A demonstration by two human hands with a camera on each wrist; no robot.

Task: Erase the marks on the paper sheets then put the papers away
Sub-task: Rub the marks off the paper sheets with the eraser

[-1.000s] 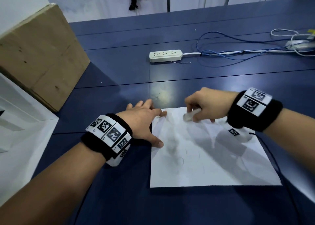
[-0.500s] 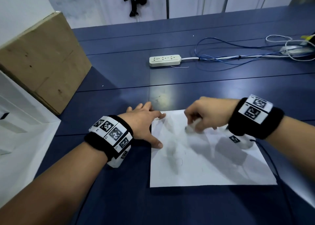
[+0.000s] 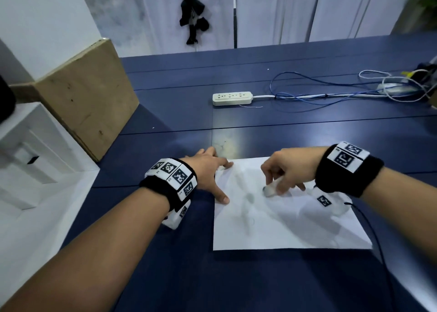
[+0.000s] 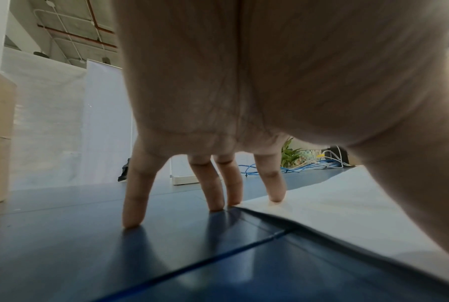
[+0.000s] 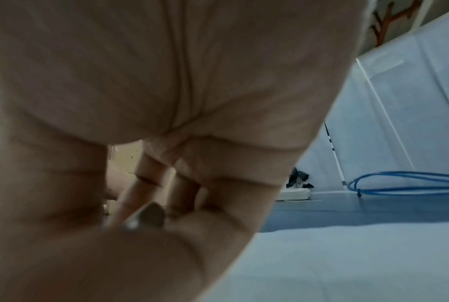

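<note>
A big dark blue table fills most of the view. On its left side sits a white box, and behind that leans a brown cardboard box. Far back on the table lies a white power strip with blue cables running off to the right.

Near the person lies one white paper sheet, flat on the table. It has faint grey marks in the middle.

The left hand is spread flat with straight fingers. It presses down on the paper's left edge: the thumb and one finger touch the paper, and the other fingers rest on the table beside it.

The right hand is curled around a small white eraser. It pinches the eraser and holds its tip down on the paper, close to the grey marks.
</note>
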